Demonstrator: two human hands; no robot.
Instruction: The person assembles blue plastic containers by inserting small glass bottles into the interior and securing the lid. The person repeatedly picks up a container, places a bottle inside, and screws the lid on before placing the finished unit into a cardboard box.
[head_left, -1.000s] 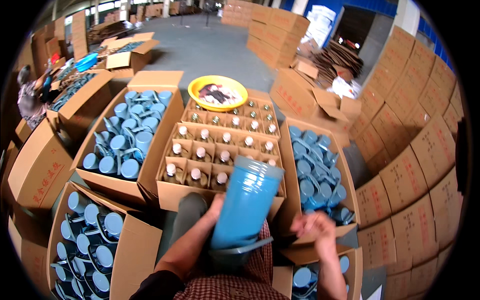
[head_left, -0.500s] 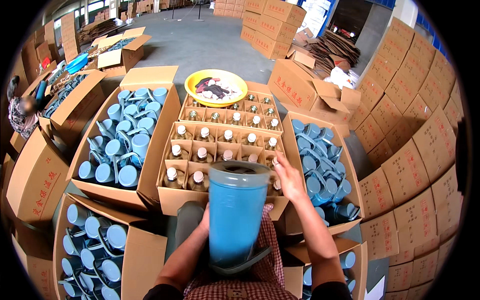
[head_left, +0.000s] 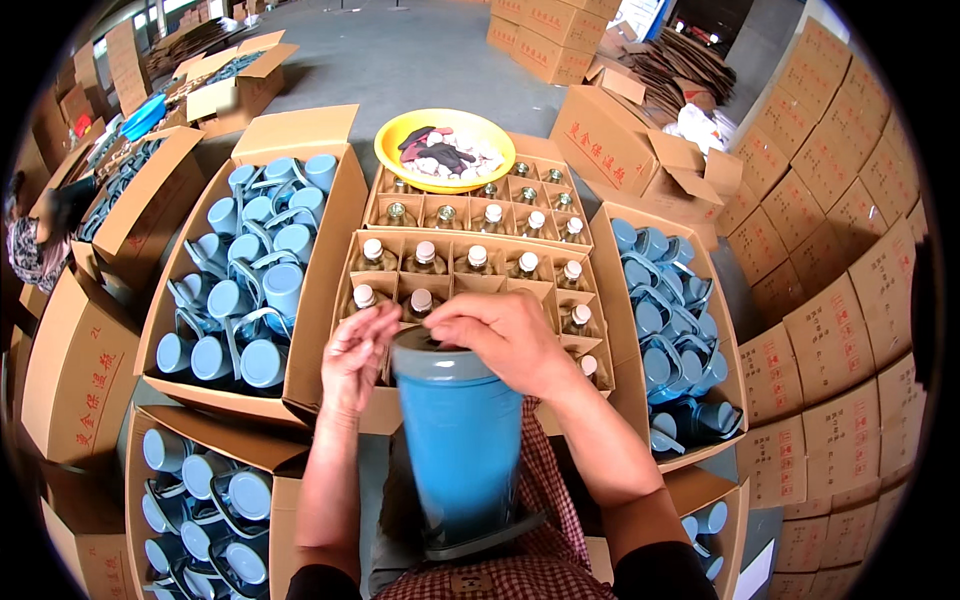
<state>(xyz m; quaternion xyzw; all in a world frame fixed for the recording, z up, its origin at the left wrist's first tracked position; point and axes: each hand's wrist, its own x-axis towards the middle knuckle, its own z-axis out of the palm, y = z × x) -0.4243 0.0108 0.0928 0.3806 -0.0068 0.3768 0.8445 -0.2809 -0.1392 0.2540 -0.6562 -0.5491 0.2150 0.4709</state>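
A blue cylindrical thermos casing (head_left: 460, 440) stands on my lap, with its grey-rimmed open end up and a dark handle strap at its lower end. Over the opening, my right hand (head_left: 505, 335) has its fingers pinched together; whatever they hold is hidden. My left hand (head_left: 358, 355) is raised at the left of the rim, fingers half bent and loosely apart, slightly blurred, with nothing visible in it. Just beyond both hands is a divided carton (head_left: 375, 410) of glass bottle liners, many topped with pale caps, such as the liner (head_left: 425, 258).
A yellow basin (head_left: 390, 172) of small pale and dark pieces rests on a farther bottle carton. Cartons of blue casings stand at left (head_left: 295, 385) and right (head_left: 735, 430). Stacked boxes (head_left: 790, 390) line the right side. A person (head_left: 45, 240) is at far left.
My right hand has moved left from the bottles to above the casing's opening. My left hand has left the casing's side and risen beside its rim. The view has shifted slightly.
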